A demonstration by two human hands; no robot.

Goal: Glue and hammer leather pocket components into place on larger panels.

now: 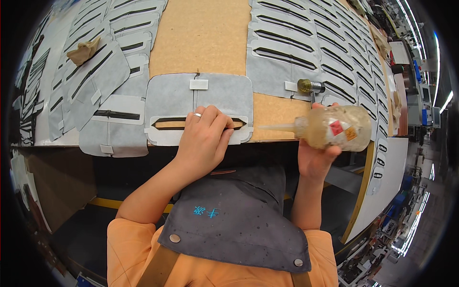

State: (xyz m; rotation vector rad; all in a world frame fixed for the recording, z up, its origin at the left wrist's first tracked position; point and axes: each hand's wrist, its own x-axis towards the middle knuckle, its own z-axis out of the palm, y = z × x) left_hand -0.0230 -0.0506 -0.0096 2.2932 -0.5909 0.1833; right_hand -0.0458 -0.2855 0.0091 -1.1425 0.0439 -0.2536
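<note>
In front of me a grey fabric panel lies flat, with a white tab near its far edge and a long black-edged slot near its front edge. My left hand, wearing a ring, is closed over the slot, fingers bent and pinching at its right part. What exactly sits between the fingertips is hidden. My right hand is wrapped round a translucent squeeze bottle with yellowish content. The bottle is tipped on its side above the table's front edge. Its thin nozzle points left toward the slot, apart from the panel.
Rows of similar slotted grey panels cover the right of the table, and more overlap at the left. A crumpled brown piece rests on those. A small glass jar lies beyond the bottle. Brown board shows between the rows.
</note>
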